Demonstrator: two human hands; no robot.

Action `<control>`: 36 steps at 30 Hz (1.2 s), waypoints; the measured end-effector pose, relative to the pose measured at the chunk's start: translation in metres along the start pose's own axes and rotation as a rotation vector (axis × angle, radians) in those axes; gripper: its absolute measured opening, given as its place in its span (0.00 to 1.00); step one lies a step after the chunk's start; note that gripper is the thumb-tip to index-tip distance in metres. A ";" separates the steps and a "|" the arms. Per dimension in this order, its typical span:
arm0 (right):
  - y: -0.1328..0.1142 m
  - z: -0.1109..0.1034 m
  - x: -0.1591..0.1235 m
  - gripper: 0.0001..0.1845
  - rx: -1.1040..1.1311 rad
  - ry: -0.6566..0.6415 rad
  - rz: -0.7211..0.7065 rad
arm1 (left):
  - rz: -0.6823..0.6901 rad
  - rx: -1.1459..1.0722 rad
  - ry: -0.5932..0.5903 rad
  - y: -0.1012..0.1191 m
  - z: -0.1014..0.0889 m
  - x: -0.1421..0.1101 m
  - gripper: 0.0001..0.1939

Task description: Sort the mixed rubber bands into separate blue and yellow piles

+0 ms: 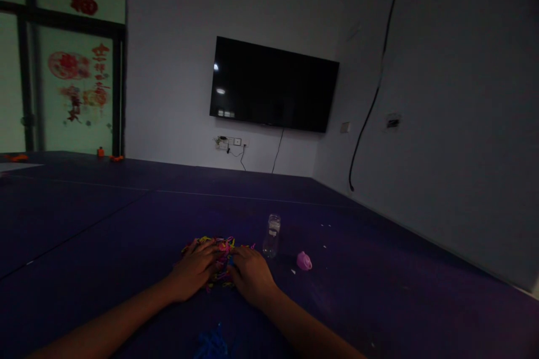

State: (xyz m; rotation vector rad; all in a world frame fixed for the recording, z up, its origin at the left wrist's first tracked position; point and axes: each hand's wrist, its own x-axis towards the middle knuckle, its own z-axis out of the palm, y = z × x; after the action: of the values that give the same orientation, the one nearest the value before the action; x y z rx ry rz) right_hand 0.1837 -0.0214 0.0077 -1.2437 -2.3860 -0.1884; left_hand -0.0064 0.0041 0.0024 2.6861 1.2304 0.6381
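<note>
A loose heap of thin, colourful bands [224, 244], in pink, yellow and other colours, lies on the dark purple surface in front of me. My left hand [196, 266] rests on its left side, fingers stretched out over the bands. From the right, my right hand [253, 274] touches the heap with bent fingers, thumb and index apart. A blue bit shows by those fingertips; whether it is gripped is unclear. Nearer to me, between my forearms, is a small blue pile [213, 343], dim at the lower edge.
Just beyond my right hand stands a clear plastic bottle [272, 238]. A pink lid-like piece [304, 261] lies to its right, with small white scraps around. Orange objects [117, 158] sit at the far left edge. A wall-mounted television [273, 87] hangs behind.
</note>
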 end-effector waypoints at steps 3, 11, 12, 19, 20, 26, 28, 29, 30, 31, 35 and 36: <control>0.000 0.000 0.000 0.09 -0.001 0.014 0.025 | 0.081 -0.050 0.040 0.000 -0.001 -0.001 0.18; 0.004 0.005 0.001 0.11 0.123 0.133 0.072 | 0.328 -0.108 0.074 0.002 -0.008 -0.006 0.13; 0.004 0.005 0.001 0.12 0.130 0.142 0.071 | 0.324 -0.106 0.077 0.002 -0.008 -0.006 0.12; 0.006 0.008 0.000 0.14 0.119 0.130 0.025 | 0.289 -0.121 0.189 0.008 -0.008 -0.008 0.12; 0.006 0.009 0.000 0.13 0.113 0.119 0.007 | 0.288 -0.126 0.214 0.009 -0.007 -0.008 0.12; 0.009 0.015 0.001 0.10 0.063 0.068 -0.067 | 0.244 -0.145 0.372 0.002 -0.001 -0.005 0.08; 0.009 0.015 0.001 0.10 0.052 0.059 -0.068 | 0.197 -0.143 0.426 -0.001 0.000 -0.004 0.08; 0.009 0.015 0.001 0.09 0.048 0.055 -0.068 | 0.173 -0.141 0.445 -0.002 0.000 -0.004 0.08; 0.009 0.015 0.001 0.09 0.043 0.053 -0.065 | 0.155 -0.141 0.455 -0.003 0.000 -0.004 0.08; 0.009 0.014 0.001 0.09 0.039 0.052 -0.062 | 0.143 -0.141 0.457 -0.004 0.000 -0.003 0.07; 0.008 0.013 0.001 0.07 0.035 0.051 -0.065 | 0.193 -0.140 0.420 0.001 -0.001 -0.004 0.07; 0.008 0.013 0.001 0.08 0.038 0.054 -0.069 | 0.226 -0.133 0.398 0.003 -0.002 -0.004 0.07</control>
State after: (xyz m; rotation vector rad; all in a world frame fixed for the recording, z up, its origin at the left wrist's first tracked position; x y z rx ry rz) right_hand 0.1856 -0.0118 -0.0043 -1.1255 -2.3763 -0.1943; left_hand -0.0077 -0.0013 0.0036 2.6872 0.9151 1.2866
